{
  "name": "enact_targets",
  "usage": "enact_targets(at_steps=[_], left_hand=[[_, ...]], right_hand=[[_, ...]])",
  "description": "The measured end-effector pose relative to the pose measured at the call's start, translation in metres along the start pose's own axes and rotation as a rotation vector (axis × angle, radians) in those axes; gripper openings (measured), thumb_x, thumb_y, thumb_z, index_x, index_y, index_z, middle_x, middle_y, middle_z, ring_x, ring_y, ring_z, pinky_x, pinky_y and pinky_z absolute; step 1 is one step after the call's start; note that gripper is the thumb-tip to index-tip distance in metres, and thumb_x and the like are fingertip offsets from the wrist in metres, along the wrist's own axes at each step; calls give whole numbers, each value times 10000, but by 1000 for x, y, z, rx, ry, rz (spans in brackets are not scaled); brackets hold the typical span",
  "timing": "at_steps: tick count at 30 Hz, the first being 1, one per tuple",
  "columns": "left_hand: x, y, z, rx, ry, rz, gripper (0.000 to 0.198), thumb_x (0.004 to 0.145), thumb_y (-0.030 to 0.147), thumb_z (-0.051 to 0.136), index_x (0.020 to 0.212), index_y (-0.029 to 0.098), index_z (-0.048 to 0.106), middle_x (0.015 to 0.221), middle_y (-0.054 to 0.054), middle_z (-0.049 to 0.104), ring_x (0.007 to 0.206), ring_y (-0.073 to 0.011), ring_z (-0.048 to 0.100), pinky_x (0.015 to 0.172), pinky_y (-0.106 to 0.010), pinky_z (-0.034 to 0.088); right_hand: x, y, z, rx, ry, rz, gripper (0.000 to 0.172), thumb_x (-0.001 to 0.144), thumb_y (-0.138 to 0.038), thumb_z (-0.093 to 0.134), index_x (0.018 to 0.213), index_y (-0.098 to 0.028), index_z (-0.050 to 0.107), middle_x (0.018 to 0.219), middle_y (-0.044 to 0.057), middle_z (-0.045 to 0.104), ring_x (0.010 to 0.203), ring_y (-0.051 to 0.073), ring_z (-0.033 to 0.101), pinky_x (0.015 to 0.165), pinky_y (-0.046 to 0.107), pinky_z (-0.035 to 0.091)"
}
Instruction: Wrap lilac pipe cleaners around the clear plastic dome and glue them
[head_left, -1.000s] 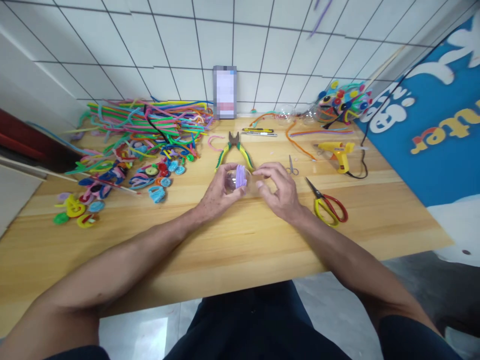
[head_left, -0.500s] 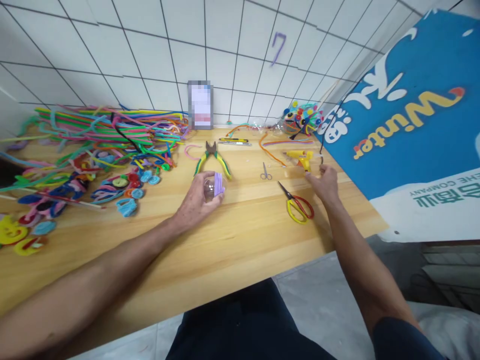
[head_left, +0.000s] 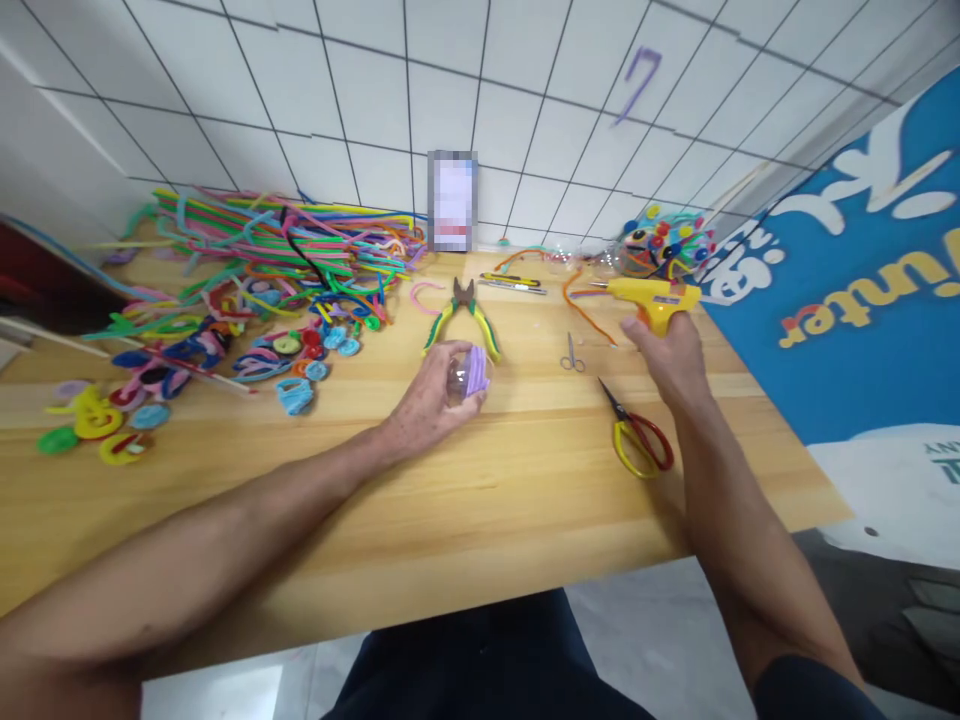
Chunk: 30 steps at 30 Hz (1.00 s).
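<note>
My left hand is closed around a clear plastic ball with a purple pipe-cleaner piece on it, held just above the wooden table in front of the green-and-yellow pliers. My right hand grips the handle of a yellow glue gun and holds it lifted above the table's right side, nozzle pointing left.
A big heap of coloured pipe cleaners and coiled pieces covers the left. Small scissors, red-and-yellow scissors, a cutter knife, a decorated ball, a phone against the tiled wall and a blue banner on the right.
My right hand left the ball, reached right to the glue gun, closed on it and lifted it. My left hand has kept the ball in the same place.
</note>
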<state>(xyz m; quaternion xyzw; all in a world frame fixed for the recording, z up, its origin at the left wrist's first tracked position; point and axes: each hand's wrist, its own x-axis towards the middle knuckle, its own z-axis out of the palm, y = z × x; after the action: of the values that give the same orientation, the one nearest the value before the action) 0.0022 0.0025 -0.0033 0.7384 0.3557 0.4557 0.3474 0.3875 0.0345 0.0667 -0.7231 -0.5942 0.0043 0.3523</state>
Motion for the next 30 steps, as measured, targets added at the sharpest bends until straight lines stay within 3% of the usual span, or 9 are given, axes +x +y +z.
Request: enact_targets(at_steps=[4,7,14,21,25,30], left_hand=[[-1,3,-1,-8,-8,-12,583,949,327,769,1459,244,501,1287,-108,658,1171,-249,706,1074,-462,615],[-1,5,-1,-45,-23,-59,579,964,341,754,1468,242,485,1294,-110,667,1124,-239,720,1022,-438,633],[0,10,-3,-64,-32,-118,574,976,365,763,1460,254,474,1318,-103,680,1106,-229,726,1011,-420,629],[-1,9,-2,-60,-27,-107,586,975,342,765,1474,261,470,1287,-94,674,1090,-224,714,994,-421,627],[-1,7,-1,-68,-18,-96,586,967,342,770,1470,264,481,1282,-89,677,1076,-224,709,972,-411,623],[-1,7,-2,-30,-18,-84,588,970,352,766,1477,256,483,1332,-112,672,1171,-259,698,1081,-468,590]], right_hand=[[-43,-71,10,96,-54,4,480,728,-610,857,963,-222,699,863,83,776,781,285,712,694,410,588],[-66,-96,21,150,-163,-95,362,753,-553,814,860,-238,671,769,47,745,684,252,698,689,405,595],[-70,-89,35,135,-217,-131,186,777,-415,716,849,-252,661,727,48,739,618,237,682,634,368,593],[-71,-83,47,115,-170,-258,158,789,-385,713,875,-256,681,758,63,748,669,262,705,614,366,578],[-73,-80,48,65,-189,-247,180,803,-421,704,863,-254,674,734,51,738,660,258,698,622,360,560],[-73,-82,47,40,-216,-228,169,799,-420,683,830,-256,655,708,57,730,624,251,679,610,359,532]])
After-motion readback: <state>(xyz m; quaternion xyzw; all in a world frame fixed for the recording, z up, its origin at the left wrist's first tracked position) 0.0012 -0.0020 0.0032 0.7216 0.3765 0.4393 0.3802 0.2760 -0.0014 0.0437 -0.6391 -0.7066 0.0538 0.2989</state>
